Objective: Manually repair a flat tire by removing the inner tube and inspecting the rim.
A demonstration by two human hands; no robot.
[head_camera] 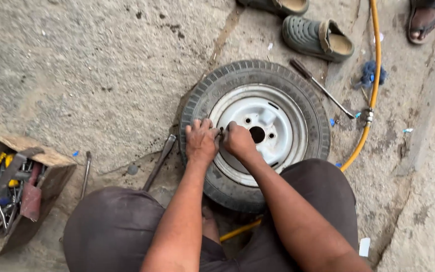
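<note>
A small black tyre (298, 95) on a white steel rim (273, 113) lies flat on the concrete between my knees. My left hand (201, 142) rests on the tyre's near-left edge, fingers curled over the rubber. My right hand (237, 140) is fisted beside it on the rim's edge. Both pinch a small dark part (221, 132), likely the valve stem, between them. What exactly each hand grips is partly hidden by the fingers.
A cardboard box of hand tools (6, 186) sits at the left. Metal bars (159, 161) lie beside the tyre. A long rod (320, 86), a yellow hose (373, 80), two green clogs (318, 36) and another person's sandalled foot (421, 22) lie beyond.
</note>
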